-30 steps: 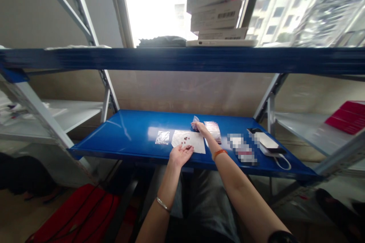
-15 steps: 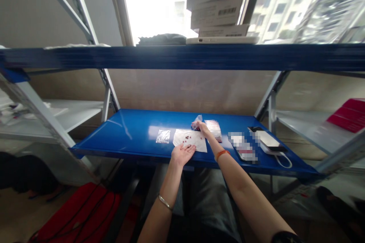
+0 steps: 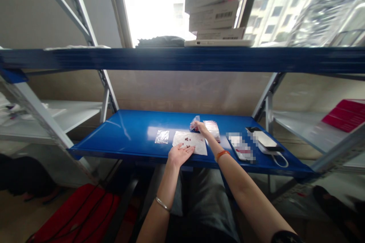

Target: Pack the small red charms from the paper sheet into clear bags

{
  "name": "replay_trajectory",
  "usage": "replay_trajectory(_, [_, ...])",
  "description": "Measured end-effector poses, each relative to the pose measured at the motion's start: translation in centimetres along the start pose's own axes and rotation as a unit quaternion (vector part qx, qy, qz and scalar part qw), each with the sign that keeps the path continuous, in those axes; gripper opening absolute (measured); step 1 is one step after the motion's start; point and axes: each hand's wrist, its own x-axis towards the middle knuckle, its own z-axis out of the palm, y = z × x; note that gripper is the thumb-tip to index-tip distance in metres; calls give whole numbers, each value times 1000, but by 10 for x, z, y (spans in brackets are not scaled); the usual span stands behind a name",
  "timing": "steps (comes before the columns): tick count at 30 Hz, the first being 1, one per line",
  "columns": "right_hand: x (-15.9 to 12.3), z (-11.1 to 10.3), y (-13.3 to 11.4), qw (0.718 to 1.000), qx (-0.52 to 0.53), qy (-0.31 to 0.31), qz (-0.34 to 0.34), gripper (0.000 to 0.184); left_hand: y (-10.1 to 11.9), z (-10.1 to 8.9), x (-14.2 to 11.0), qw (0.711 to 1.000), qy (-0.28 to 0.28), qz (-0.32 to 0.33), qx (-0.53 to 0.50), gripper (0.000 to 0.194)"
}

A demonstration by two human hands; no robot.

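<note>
My left hand [image 3: 179, 155] lies palm up at the front edge of a white cloth or paper sheet [image 3: 201, 146], fingers stretched out. Small dark bits lie at its fingers; I cannot tell whether they rest on the hand or the sheet. Several small dark red pieces [image 3: 186, 139] are scattered on the sheet. Behind the sheet, my right hand [image 3: 201, 127] is closed on a clear plastic bag [image 3: 195, 122] with dark reddish contents. Its fingertips are partly hidden. Just right of that hand is a stack of small flat packets [image 3: 211, 129].
A flat clear packet [image 3: 162, 136] lies left of the sheet on the blue table [image 3: 128, 129]. To the right are a blurred-out phone-like item [image 3: 241, 147] and a white device with a cable [image 3: 266, 140]. A blue shelf beam [image 3: 159, 59] crosses above, with boxes [image 3: 213, 15] on top.
The view has shifted slightly. My left hand stays palm up by the sheet, and my right hand keeps its hold on the plastic bag with hardly any movement.
</note>
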Motion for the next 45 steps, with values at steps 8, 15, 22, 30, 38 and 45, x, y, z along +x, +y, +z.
replay_trajectory(8, [-7,-7,-9,999,-29,-4,-42,25,5,-1,-5,999,-30,-24,6,59])
replay_trajectory(15, [-6,-9,-3,997,-58,1,-41,31,5,2,-11,998,-38,-41,-11,62])
replay_trajectory(22, [-8,-9,-4,998,-56,-2,-37,31,5,3,-12,997,-49,-56,-7,59])
replay_trajectory(30, [-16,-9,-26,998,-19,-28,-60,23,4,0,-20,995,-74,9,59,45])
replay_trajectory(38, [-56,5,-76,963,21,-238,-121,24,14,4,-26,950,25,225,216,28])
replay_trajectory(45, [-71,10,-77,942,-88,-276,-169,34,20,-12,-23,908,28,265,323,29])
